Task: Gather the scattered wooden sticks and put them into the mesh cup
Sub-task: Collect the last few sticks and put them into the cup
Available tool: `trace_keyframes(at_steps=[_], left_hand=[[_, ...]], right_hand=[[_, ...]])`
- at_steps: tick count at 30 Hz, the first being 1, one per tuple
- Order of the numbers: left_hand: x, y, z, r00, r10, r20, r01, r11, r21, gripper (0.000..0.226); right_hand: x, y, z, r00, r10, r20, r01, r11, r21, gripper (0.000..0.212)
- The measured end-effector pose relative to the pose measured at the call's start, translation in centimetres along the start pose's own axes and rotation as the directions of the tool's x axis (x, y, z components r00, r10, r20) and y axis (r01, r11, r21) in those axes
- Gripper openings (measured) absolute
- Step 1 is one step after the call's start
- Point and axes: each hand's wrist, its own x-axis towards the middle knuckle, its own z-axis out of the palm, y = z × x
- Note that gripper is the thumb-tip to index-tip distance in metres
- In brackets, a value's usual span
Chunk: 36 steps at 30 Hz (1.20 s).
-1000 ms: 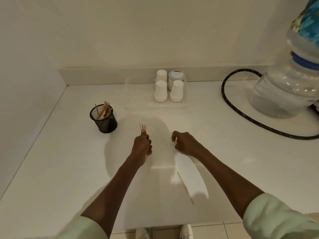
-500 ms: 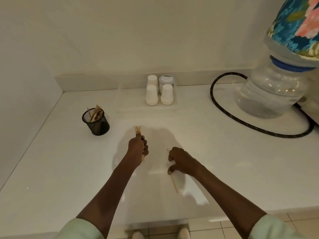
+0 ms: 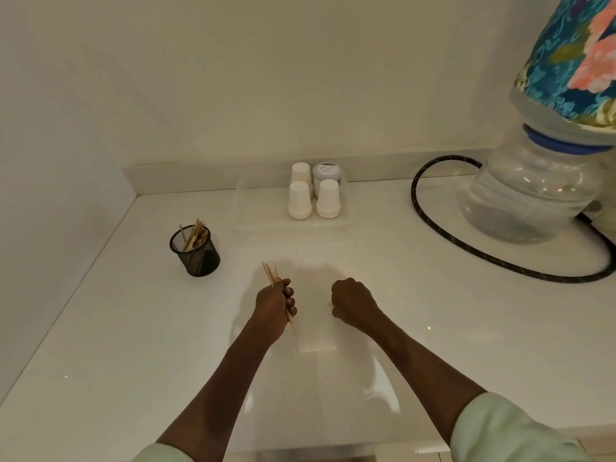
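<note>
A black mesh cup (image 3: 197,256) stands on the white counter (image 3: 133,328) at the left, with several wooden sticks (image 3: 195,234) leaning in it. My left hand (image 3: 274,303) is closed around a small bundle of wooden sticks (image 3: 270,275), which point up and away, right of the cup and nearer to me. My right hand (image 3: 353,303) is a closed fist just above the counter, beside the left hand. Only a pale stick tip shows at its thumb. No loose stick is visible on the counter.
Three upturned white paper cups (image 3: 300,201) and a lidded jar (image 3: 328,171) stand in a clear tray at the back. A large water bottle (image 3: 533,198) with a patterned cover fills the right, with a black hose (image 3: 433,225) looping in front. Walls close the left and back.
The stick that lay on the counter near me is gone from view. My right hand closed over it and drew up into a fist. My left hand kept its bundle.
</note>
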Motion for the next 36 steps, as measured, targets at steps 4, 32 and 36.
trace_keyframes(at_steps=[4, 32, 36], left_hand=[[-0.2, -0.2, 0.2, 1.0, -0.027, 0.01, 0.027, 1.0, 0.002, 0.022], [-1.5, 2.2, 2.4, 0.978, -0.112, 0.175, 0.145, 0.971, -0.191, 0.031], [-1.2, 2.9, 2.7, 0.992, -0.045, 0.118, 0.076, 0.956, -0.282, 0.023]], right_hand=[[1.0, -0.9, -2.1, 0.985, 0.164, -0.054, -0.132, 0.915, 0.381, 0.011], [0.8, -9.6, -3.2, 0.914, -0.233, -0.333, 0.197, 0.971, -0.138, 0.027], [1.3, -8.5, -4.3, 0.936, -0.09, -0.339, 0.178, 0.955, 0.238, 0.021]])
